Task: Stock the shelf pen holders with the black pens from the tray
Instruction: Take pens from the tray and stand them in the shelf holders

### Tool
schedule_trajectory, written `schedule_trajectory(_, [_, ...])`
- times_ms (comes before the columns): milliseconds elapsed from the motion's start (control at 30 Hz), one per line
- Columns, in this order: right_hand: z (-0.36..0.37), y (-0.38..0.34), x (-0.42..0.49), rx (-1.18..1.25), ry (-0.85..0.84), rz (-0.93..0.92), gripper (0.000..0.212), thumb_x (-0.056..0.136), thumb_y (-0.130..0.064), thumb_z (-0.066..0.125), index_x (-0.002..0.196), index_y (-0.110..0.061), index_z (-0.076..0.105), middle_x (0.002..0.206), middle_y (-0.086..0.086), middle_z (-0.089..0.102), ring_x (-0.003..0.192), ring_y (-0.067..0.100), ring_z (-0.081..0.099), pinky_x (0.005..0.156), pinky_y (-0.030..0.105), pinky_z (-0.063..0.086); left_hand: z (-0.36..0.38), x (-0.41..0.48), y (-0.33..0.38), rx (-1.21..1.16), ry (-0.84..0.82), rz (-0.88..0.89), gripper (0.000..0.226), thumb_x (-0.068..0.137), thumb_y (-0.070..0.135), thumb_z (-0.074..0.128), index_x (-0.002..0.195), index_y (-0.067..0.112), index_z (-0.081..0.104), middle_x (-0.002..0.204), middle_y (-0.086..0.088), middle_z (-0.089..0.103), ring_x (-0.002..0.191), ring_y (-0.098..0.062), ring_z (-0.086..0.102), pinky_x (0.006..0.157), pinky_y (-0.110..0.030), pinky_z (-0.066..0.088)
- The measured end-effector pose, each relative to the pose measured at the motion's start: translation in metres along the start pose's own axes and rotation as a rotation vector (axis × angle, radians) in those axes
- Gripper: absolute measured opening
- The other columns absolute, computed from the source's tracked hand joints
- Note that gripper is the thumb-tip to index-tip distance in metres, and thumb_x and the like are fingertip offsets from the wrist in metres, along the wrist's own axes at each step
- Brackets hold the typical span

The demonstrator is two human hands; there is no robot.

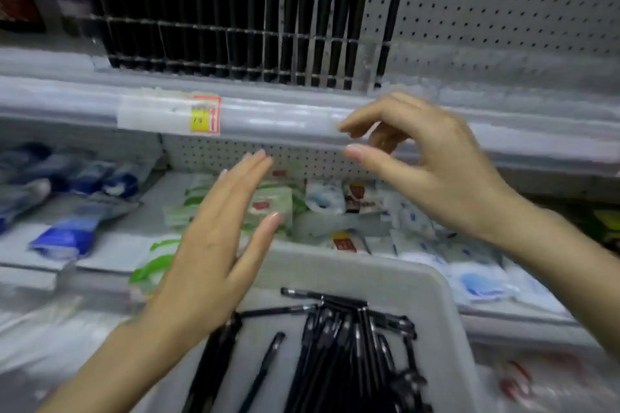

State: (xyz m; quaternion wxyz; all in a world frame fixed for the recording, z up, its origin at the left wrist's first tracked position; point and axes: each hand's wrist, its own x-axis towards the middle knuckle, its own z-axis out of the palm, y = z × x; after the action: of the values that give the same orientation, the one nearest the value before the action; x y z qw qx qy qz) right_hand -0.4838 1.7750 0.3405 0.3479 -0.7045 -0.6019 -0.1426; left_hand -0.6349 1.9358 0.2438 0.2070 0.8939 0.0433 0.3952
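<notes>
Your L hand (214,245): fingers straight, together, thumb out, touching nothing. R hand (436,164): loosely curled, thumb & index apart, empty.

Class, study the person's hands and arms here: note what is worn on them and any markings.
The left hand and right hand are bare: no gloves, rings or other jewellery show. The left forearm and right forearm are bare too, with no sleeve, watch or bracelet in view. The fingernails look short and unpainted, though blur limits detail.
</notes>
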Motion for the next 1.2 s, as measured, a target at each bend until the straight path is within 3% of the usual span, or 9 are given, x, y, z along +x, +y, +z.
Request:
schedule_trajectory(100, [0.058,-0.004,-0.028,0.191,-0.048,0.084,0.012,0.088,-0.023,0.064,0.095,-0.014,0.068,0.088,-0.006,0.064,0.079,0.007,0.061,0.072,0.02,0.048,-0.006,-0.059,-0.023,0.011,-0.116,-0.175,0.057,0.095,0.046,0.037,0.147,0.022,0.036,0.152,0.01,0.034,0.14,-0.001,0.026,0.112,-0.015,0.018])
schedule_trajectory(200, [0.113,0.002,-0.056,0.243,-0.226,0.179,0.013,0.09,-0.026,0.064,0.096,-0.016,0.069,0.089,-0.007,0.066,0.081,0.005,0.061,0.075,0.028,0.051,-0.006,-0.102,-0.04,0.034,-0.209,-0.305,0.06,0.093,0.055,0.036,0.147,0.028,0.032,0.154,0.015,0.029,0.141,0.004,0.021,0.112,-0.01,0.014])
schedule_trajectory(300, [0.153,0.007,-0.079,0.171,-0.42,0.192,0.019,0.093,-0.035,0.058,0.103,-0.021,0.066,0.097,-0.01,0.062,0.09,0.007,0.059,0.08,0.033,0.049,-0.001,-0.12,-0.049,0.057,-0.295,-0.37,0.068,0.091,0.066,0.029,0.149,0.035,0.017,0.156,0.022,0.012,0.142,0.009,0.008,0.111,-0.007,0.005])
schedule_trajectory(467, [0.187,0.013,-0.11,-0.068,-0.592,0.134,0.032,0.094,-0.042,0.052,0.116,-0.02,0.06,0.115,-0.004,0.059,0.111,0.016,0.052,0.089,0.031,0.043,0.005,-0.126,-0.056,0.108,-0.357,-0.315,0.076,0.09,0.072,0.021,0.15,0.027,0.009,0.156,0.015,0.006,0.143,0.006,-0.001,0.113,-0.011,0.0])
schedule_trajectory(567, [0.195,0.013,-0.122,-0.106,-0.57,0.14,0.035,0.093,-0.042,0.053,0.117,-0.017,0.059,0.113,-0.001,0.06,0.111,0.019,0.052,0.094,0.032,0.043,0.007,-0.129,-0.054,0.112,-0.362,-0.318,0.076,0.091,0.068,0.025,0.151,0.025,0.01,0.158,0.009,0.007,0.144,0.004,-0.002,0.114,-0.012,-0.001])
schedule_trajectory(800, [0.2,0.006,-0.137,-0.151,-0.549,0.154,0.031,0.097,-0.04,0.048,0.115,-0.017,0.057,0.11,-0.001,0.06,0.107,0.018,0.052,0.088,0.027,0.039,0.011,-0.13,-0.05,0.159,-0.383,-0.318,0.077,0.091,0.062,0.026,0.153,0.019,0.01,0.161,0.005,0.003,0.145,0.0,-0.005,0.116,-0.026,0.003])
schedule_trajectory(1000, [0.206,-0.013,-0.147,0.027,-0.526,0.261,0.032,0.094,-0.039,0.054,0.121,-0.022,0.056,0.115,-0.008,0.057,0.11,0.01,0.048,0.089,0.019,0.035,0.011,-0.132,-0.048,0.185,-0.373,-0.305,0.077,0.094,0.062,0.024,0.153,0.014,0.013,0.161,0.0,0.007,0.146,-0.003,-0.002,0.117,-0.024,0.004])
schedule_trajectory(1100, [0.213,-0.013,-0.148,0.21,-0.449,0.457,0.031,0.087,-0.03,0.066,0.116,-0.021,0.061,0.108,-0.011,0.053,0.102,0.004,0.051,0.09,0.016,0.042,0.011,-0.132,-0.048,0.196,-0.367,-0.297,0.076,0.095,0.06,0.025,0.153,0.011,0.017,0.161,-0.002,0.011,0.147,-0.005,0.0,0.117,-0.026,0.006])
schedule_trajectory(1200, [0.215,-0.01,-0.144,0.465,-0.31,0.747,0.031,0.075,-0.019,0.079,0.105,-0.019,0.069,0.101,-0.013,0.06,0.089,-0.001,0.06,0.08,0.011,0.048,0.012,-0.132,-0.048,0.199,-0.365,-0.293,0.075,0.095,0.058,0.025,0.153,0.011,0.017,0.161,-0.002,0.011,0.147,-0.006,0.002,0.117,-0.027,0.006])
